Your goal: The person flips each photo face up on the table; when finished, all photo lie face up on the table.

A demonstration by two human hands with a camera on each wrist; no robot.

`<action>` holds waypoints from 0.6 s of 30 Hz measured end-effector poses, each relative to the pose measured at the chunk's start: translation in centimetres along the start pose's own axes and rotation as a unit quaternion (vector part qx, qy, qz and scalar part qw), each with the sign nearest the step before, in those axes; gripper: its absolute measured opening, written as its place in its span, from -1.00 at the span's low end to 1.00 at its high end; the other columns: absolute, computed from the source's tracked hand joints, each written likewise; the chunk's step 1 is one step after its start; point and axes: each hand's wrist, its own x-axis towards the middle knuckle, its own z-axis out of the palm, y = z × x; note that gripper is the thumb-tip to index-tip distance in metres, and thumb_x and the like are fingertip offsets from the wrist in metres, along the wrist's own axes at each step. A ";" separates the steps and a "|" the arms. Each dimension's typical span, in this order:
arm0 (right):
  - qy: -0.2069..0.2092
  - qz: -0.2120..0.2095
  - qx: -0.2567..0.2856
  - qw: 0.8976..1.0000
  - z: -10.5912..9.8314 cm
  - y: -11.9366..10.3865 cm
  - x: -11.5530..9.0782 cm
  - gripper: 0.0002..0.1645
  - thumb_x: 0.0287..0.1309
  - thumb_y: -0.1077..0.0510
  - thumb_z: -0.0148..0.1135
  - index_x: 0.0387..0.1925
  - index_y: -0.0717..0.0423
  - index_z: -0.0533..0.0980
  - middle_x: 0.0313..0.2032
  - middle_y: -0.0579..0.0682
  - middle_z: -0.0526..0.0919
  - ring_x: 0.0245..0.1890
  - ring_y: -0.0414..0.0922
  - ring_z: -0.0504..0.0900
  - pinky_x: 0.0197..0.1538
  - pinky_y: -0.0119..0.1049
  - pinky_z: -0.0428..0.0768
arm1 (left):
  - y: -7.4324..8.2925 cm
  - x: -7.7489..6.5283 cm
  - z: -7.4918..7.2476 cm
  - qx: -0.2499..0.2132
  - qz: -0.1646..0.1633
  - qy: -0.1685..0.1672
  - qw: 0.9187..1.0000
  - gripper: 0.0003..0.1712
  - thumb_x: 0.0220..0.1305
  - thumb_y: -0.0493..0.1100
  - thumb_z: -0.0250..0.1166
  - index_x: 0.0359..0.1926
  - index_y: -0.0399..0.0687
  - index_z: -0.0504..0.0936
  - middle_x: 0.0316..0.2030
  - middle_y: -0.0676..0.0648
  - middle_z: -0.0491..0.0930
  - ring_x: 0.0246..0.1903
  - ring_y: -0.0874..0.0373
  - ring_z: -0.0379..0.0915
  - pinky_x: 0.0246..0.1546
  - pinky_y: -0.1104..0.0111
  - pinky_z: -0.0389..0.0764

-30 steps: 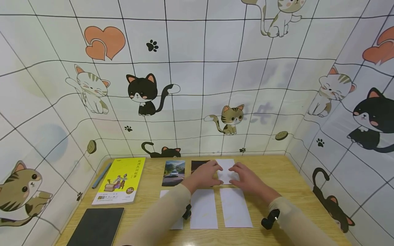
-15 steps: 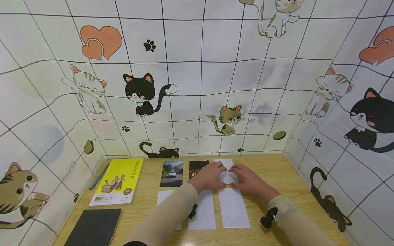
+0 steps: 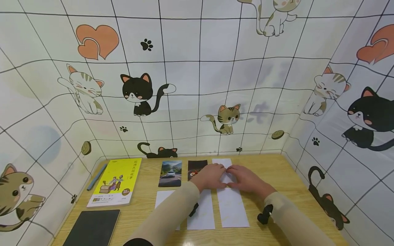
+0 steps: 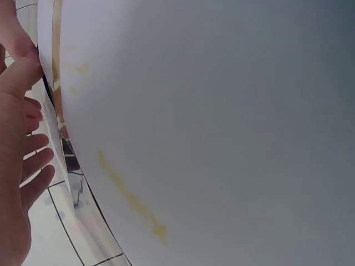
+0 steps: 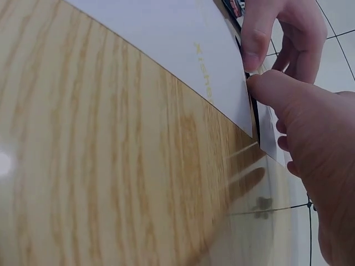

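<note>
White card (image 3: 221,161) lies in the far row of the worktop (image 3: 271,171), between and partly under left hand (image 3: 211,176) and right hand (image 3: 247,178); neither clearly nearer. Long axis runs front to back. Hands are together at its near end; can't tell if either grip is clamped on it. Dark picture card (image 3: 196,165) just left.

On the tabletop (image 3: 271,167): the pen (image 3: 96,177) lies left of the book (image 3: 115,182); the notebook (image 3: 91,228) lies before it; to their right, along the back, left to right, lie the car card (image 3: 170,173), food card (image 3: 197,166) and third card (image 3: 221,162); the left hand (image 3: 210,176) and right hand (image 3: 246,178) meet at the last; before these lie the front-left card (image 3: 161,197), front-middle card (image 3: 204,213) and front-right card (image 3: 233,208).
</note>
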 end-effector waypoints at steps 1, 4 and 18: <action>-0.002 0.000 -0.004 1.000 0.0 0.1 0.0 -0.32 0.41 -0.22 0.50 0.29 0.17 0.66 0.26 0.06 0.70 0.31 0.10 0.65 0.39 0.14 0.58 | 0.1 0.1 0.0 -0.002 0.000 -0.003 1.000 -0.18 0.41 0.45 0.38 0.43 0.04 0.64 0.32 0.06 0.64 0.35 0.11 0.55 0.40 0.22 0.53; -0.002 -0.004 -0.013 1.000 0.1 0.2 0.1 -0.36 0.42 -0.20 0.49 0.27 0.17 0.68 0.24 0.05 0.72 0.28 0.10 0.68 0.36 0.14 0.60 | 0.3 0.1 -0.1 -0.008 -0.005 -0.013 1.000 -0.22 0.42 0.42 0.38 0.41 0.03 0.65 0.31 0.06 0.67 0.34 0.12 0.57 0.39 0.22 0.54; 0.000 -0.008 -0.032 0.999 0.2 0.4 -0.1 -0.38 0.42 -0.17 0.49 0.24 0.20 0.69 0.22 0.10 0.73 0.26 0.13 0.69 0.34 0.13 0.62 | 0.0 -0.5 -1.2 -0.017 0.003 -0.038 0.999 -0.22 0.50 0.37 0.33 0.44 -0.06 0.65 0.39 0.01 0.64 0.39 0.11 0.55 0.43 0.25 0.51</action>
